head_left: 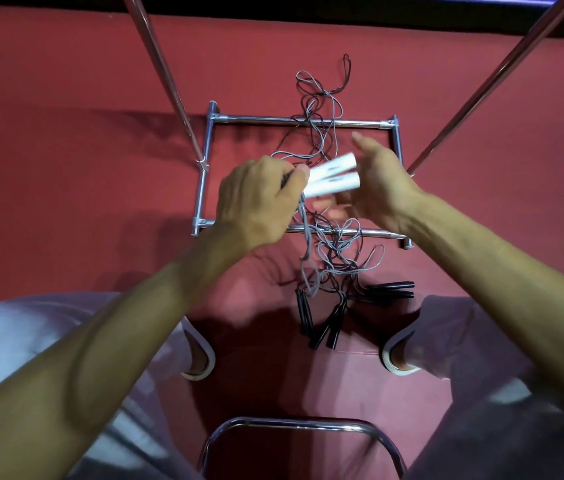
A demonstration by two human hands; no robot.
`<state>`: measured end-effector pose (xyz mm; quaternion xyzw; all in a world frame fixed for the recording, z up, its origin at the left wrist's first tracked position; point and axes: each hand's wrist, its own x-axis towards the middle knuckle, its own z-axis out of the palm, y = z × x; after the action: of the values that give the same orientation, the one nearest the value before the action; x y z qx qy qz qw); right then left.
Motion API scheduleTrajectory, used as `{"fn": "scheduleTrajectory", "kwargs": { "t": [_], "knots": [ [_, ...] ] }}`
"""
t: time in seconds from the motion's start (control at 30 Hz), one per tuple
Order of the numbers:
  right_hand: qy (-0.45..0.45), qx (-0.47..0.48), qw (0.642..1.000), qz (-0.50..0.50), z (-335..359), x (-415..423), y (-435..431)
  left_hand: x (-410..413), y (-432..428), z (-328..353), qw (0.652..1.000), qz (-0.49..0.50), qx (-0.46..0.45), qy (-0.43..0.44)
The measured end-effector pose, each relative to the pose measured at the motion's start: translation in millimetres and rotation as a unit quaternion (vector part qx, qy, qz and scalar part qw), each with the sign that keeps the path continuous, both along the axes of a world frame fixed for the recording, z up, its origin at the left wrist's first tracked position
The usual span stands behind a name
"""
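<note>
White handles: 2 smooth white tubes [334, 178], side by side, held up in the air over the metal frame, ends aimed at 2 o'clock.
Grey cord: a thin cord [304, 233] hangs from them toward 6 o'clock, down into a messy tangle.
Left hand: it [256, 202] grips the white handles tight at the cord end.
Right hand: it [380, 181] sits at 3 o'clock of the handles, fingers spread loose; too blurry to tell if it touches.
Black handles: about 6 [329, 320] on the floor at 6 o'clock of the hands, hard to count in the tangle.
Metal frame: 1 shiny square of bars [204, 168] on the red floor [66, 133]; cords cross its 12 and 6 o'clock bars.
Poles: 2 slanted ones, at 11 o'clock [162, 74] and 1 o'clock [502, 74].
Room: bare floor lies at 9 and 3 o'clock of the frame.
</note>
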<state>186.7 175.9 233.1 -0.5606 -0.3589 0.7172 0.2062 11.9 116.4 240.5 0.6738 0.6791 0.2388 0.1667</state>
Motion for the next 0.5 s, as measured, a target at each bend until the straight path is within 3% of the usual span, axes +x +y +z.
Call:
{"fn": "scheduleTrajectory", "kwargs": {
  "t": [0.17,0.23,0.3,0.33,0.4,0.5],
  "knots": [
    [0.132,-0.094,0.983,0.087,-9.3,-2.2,-18.6,-9.7,17.1,-4.2,0.970,0.098,-0.041,-0.217],
    [0.125,-0.085,0.982,0.111,-4.7,-6.4,-29.3,-17.6,25.3,-4.7,0.949,0.136,-0.042,-0.280],
    [0.001,0.077,0.990,0.118,-4.9,-7.4,-33.4,-23.5,29.8,-4.4,0.932,0.165,-0.056,-0.318],
    [-0.075,0.200,0.969,0.122,-6.4,-5.5,-33.7,-26.4,30.8,-6.3,0.923,0.179,-0.066,-0.333],
    [-0.189,0.401,0.887,0.127,-8.7,0.8,-30.6,-29.0,30.1,-8.4,0.913,0.190,-0.078,-0.353],
    [-0.290,0.529,0.786,0.137,-10.0,9.0,-22.4,-26.1,25.9,0.3,0.904,0.199,-0.101,-0.365]
  ]
}}
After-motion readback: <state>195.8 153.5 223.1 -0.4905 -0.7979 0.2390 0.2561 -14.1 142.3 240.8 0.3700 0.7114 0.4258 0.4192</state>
